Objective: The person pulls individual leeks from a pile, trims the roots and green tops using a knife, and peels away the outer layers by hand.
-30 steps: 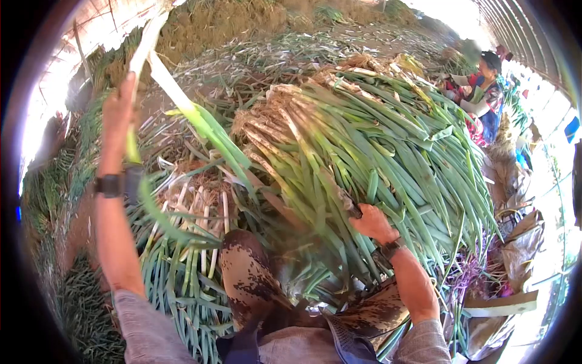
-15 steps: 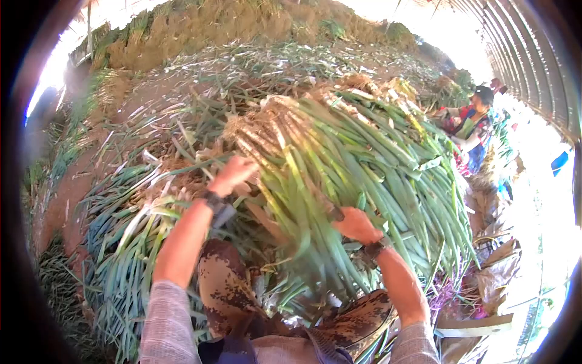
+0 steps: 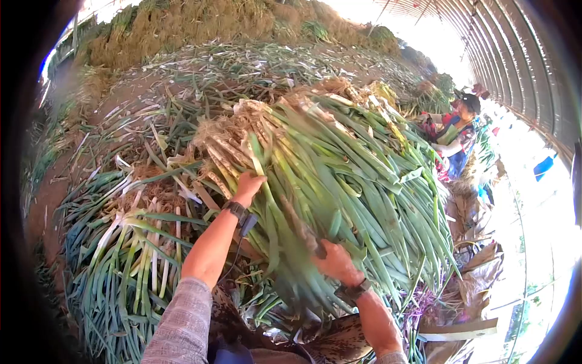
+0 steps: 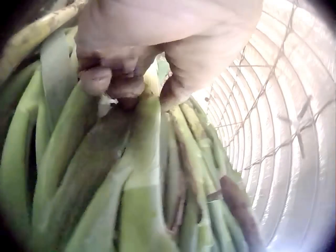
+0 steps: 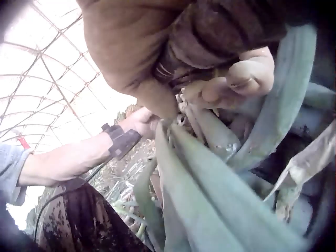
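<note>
A large heap of leeks [image 3: 364, 170] lies in front of me, roots toward the back left and leaves fanning to the right. My left hand [image 3: 245, 189] is at the heap's near left side, its fingertips pinching a leek stalk [image 4: 144, 123]. Farther right, my right hand [image 3: 337, 262] grips a rusty brown, blade-like tool [image 3: 301, 227] that points up and left across the leaves. Its far end shows at the right of the leaves in the left wrist view. Broad leek leaves [image 5: 210, 184] hang just below the right hand in the right wrist view.
A second pile of leeks [image 3: 115, 273] lies at left. Loose trimmings [image 3: 236, 64] litter the soil behind, before a wall of stacked plants [image 3: 176, 30]. Another person [image 3: 458, 136] sits at the right. Brown sacking [image 3: 479, 273] and a pale board [image 3: 458, 330] lie near right.
My left hand, raised far left with a leek, has let it go onto the left pile and moved right to another stalk. The right hand keeps the tool; the view has shifted.
</note>
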Demonstrator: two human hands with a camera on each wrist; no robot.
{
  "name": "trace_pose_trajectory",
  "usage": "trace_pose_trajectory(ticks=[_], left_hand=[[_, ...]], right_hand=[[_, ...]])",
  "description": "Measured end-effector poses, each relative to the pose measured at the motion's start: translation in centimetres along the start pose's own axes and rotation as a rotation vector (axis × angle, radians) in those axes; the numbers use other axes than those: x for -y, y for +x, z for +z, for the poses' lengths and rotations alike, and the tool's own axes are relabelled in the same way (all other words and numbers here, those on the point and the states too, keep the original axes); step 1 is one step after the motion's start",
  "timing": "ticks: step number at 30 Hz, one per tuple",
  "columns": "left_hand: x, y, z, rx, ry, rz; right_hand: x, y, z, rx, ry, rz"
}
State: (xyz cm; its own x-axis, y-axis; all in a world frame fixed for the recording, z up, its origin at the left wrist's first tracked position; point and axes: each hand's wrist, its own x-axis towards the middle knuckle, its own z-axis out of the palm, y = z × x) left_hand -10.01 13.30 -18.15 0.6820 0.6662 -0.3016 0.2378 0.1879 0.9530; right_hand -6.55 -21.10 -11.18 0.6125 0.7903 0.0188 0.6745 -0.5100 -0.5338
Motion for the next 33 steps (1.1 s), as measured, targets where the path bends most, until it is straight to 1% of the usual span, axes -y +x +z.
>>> trace_pose_trajectory(ticks=[1, 2, 4, 5, 6, 8, 10, 11, 12, 14, 15, 17, 19, 20, 21, 22, 23, 24, 25, 26, 27, 28, 29, 30, 32, 33], left_hand=[[-0.4, -1.2, 0.2, 0.03, -0.003, 0.008], [-0.9, -2.9, 1.2, 0.05, 0.005, 0.101], [-2.2, -5.7, 2.2, 0.218, -0.074, 0.036], [-1.2, -6.4, 2.5, 0.309, -0.222, 0.049], [0.7, -5.8, 2.9, 0.319, -0.197, 0.062], [-0.7, -9.7, 3.1, 0.341, -0.112, 0.124], [0.0, -11.4, 3.3, 0.519, -0.124, 0.143], [0.1, -13.1, 3.6, 0.482, -0.078, 0.175], [1.0, -13.1, 3.7, 0.583, -0.148, 0.142], [3.8, -11.9, 3.8, 0.553, -0.371, 0.037], [3.5, -12.3, 3.5, 0.548, -0.365, 0.038], [2.5, -12.7, 3.0, 0.412, -0.375, 0.076], [2.5, -12.5, 2.6, 0.403, -0.36, 0.11], [2.6, -12.5, 2.5, 0.407, -0.347, 0.132], [2.6, -12.9, 2.1, 0.484, -0.335, 0.145], [2.8, -13.4, 1.9, 0.487, -0.328, 0.149], [2.9, -13.8, 1.9, 0.547, -0.249, 0.119], [2.7, -14.0, 1.9, 0.604, -0.171, 0.092], [0.3, -16.3, 2.4, 0.568, -0.373, 0.145], [-0.1, -16.3, 2.7, 0.567, -0.369, 0.147], [0.0, -16.1, 2.7, 0.477, -0.417, 0.189], [0.0, -16.0, 2.7, 0.384, -0.464, 0.233], [0.1, -15.9, 3.1, 0.399, -0.545, 0.225], [-0.2, -16.2, 3.2, 0.398, -0.541, 0.232], [-0.7, -16.7, 3.3, 0.417, -0.715, 0.13], [-1.4, -18.0, 3.5, 0.441, -0.725, 0.176]], right_hand=[[0.1, 0.1, -0.6, -0.021, -0.017, 0.004], [0.1, 0.1, -0.8, -0.041, -0.03, 0.011], [-0.5, -0.1, -0.6, -0.068, -0.037, -0.018], [-0.8, -0.3, -0.5, -0.095, -0.052, -0.048], [-0.9, -0.5, -0.4, -0.101, -0.047, -0.047], [-1.1, -1.0, -0.6, -0.135, -0.06, -0.028], [-0.8, -1.3, -1.4, -0.153, -0.083, -0.032], [-0.6, -1.4, -1.6, -0.163, -0.107, -0.044], [-0.5, -1.6, -1.7, -0.169, -0.1, -0.048], [-0.6, -2.3, -1.7, -0.125, -0.063, -0.146], [-0.9, -2.7, -1.7, -0.125, -0.056, -0.15], [-1.4, -3.1, -1.8, -0.11, 0.022, -0.235], [-1.4, -3.3, -2.2, -0.105, 0.003, -0.26], [-1.3, -3.5, -2.1, -0.097, -0.02, -0.268], [-0.7, -3.6, -2.4, -0.105, -0.016, -0.272], [-0.2, -3.7, -2.7, -0.146, 0.008, -0.217], [0.2, -3.9, -3.0, -0.189, 0.031, -0.161], [0.2, -4.0, -3.3, -0.199, 0.032, -0.161], [0.2, -4.0, -3.4, -0.162, 0.008, -0.238], [0.2, -4.0, -3.5, -0.12, -0.014, -0.314], [0.4, -4.1, -3.2, -0.121, -0.009, -0.318], [0.7, -4.0, -2.7, -0.189, -0.001, -0.293], [0.9, -3.8, -2.5, -0.259, 0.007, -0.269], [0.8, -3.7, -2.5, -0.263, 0.008, -0.274], [0.5, -3.7, -2.7, -0.21, -0.023, -0.398], [0.9, -3.7, -2.7, -0.209, -0.021, -0.404]])
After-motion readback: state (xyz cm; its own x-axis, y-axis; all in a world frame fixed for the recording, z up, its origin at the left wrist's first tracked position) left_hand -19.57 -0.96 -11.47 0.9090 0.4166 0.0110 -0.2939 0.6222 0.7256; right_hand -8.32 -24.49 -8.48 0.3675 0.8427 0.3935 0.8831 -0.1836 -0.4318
